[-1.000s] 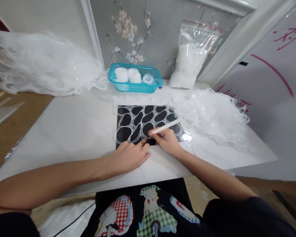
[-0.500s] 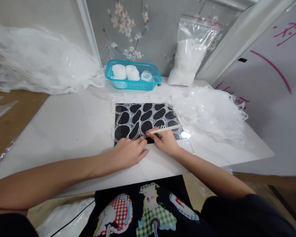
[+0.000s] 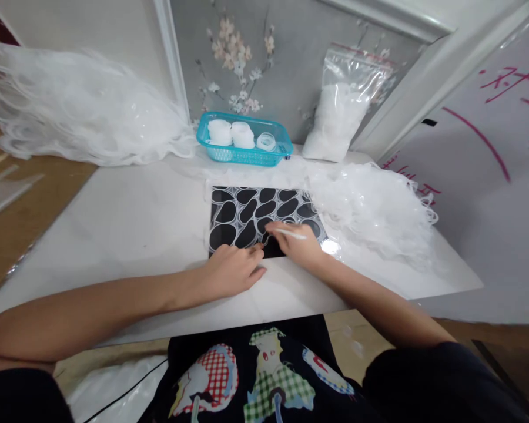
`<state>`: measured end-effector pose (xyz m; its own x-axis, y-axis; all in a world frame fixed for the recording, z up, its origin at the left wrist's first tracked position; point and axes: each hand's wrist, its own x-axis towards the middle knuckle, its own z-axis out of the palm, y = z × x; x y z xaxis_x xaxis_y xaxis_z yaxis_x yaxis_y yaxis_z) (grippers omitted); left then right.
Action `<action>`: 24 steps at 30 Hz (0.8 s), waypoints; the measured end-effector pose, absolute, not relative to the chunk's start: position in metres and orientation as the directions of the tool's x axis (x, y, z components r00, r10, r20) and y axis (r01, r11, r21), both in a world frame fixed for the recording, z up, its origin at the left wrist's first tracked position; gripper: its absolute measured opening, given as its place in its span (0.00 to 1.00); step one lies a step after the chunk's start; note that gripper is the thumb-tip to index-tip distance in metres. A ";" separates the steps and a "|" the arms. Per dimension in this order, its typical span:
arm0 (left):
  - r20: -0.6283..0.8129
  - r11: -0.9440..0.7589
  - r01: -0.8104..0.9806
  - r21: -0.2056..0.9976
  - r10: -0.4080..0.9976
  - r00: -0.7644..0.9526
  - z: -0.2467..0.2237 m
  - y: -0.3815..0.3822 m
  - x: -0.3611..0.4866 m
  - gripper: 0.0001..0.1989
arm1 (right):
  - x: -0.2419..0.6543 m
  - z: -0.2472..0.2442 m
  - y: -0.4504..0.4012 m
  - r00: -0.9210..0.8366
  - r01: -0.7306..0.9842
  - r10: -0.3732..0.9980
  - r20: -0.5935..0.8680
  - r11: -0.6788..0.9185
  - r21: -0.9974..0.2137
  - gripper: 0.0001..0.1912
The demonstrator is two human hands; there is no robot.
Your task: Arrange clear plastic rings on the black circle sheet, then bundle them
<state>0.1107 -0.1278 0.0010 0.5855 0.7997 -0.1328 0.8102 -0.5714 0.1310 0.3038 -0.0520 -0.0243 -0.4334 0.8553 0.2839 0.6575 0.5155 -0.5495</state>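
A black board (image 3: 271, 250) lies on the white table under a translucent sheet of white oval rings (image 3: 237, 223). My right hand (image 3: 302, 244) is over the board's front right part, its fingers closed around a thin white stick-like tool (image 3: 293, 234). The tool's working tip is hidden by the fingers. My left hand (image 3: 233, 270) rests palm down at the board's front edge. Its fingers reach onto the sheet and its thumb is held apart. Fine white outlines run between the two hands, too small to make out fully.
A blue basket (image 3: 247, 157) with stacks of white rings stands behind the board. To its right leans a clear zip bag (image 3: 335, 117) of white pieces. Piles of translucent ring sheets lie at right (image 3: 374, 211) and far left (image 3: 88, 111). A whiteboard (image 3: 467, 235) borders the right side.
My right hand has moved slightly up and right, away from the left fingertips, and the tool has turned, its free end now lower. My left hand stays nearly in place. The view has shifted slightly.
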 end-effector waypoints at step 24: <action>-0.065 -0.693 0.721 -0.011 0.720 0.691 0.006 -0.113 0.141 0.18 | 0.364 0.008 -0.063 -0.010 0.006 0.994 0.106 0.106 -0.994 0.18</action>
